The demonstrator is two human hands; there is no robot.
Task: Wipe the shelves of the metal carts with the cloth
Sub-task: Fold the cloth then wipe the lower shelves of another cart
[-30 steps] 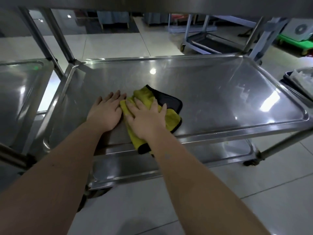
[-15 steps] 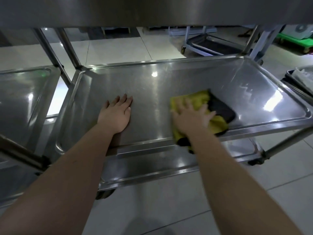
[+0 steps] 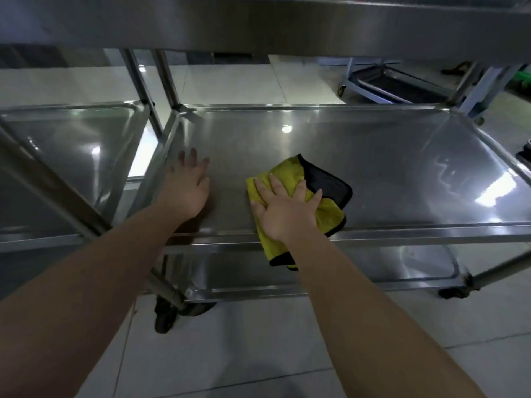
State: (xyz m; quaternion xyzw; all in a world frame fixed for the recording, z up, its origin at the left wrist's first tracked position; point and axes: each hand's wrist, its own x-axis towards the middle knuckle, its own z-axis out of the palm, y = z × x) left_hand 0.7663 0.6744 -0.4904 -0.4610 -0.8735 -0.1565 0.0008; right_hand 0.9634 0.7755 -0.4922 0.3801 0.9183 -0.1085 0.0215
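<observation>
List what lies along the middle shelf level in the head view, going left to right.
Neighbouring cart's shelf → left hand flat on the middle shelf → right hand pressing the yellow and black cloth → the bare right stretch of that shelf.

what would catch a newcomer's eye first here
The yellow and black cloth stands out against the grey steel, draped over the front rim of the middle shelf. The right hand presses flat on it, while the left hand rests open on the shelf to its left.
</observation>
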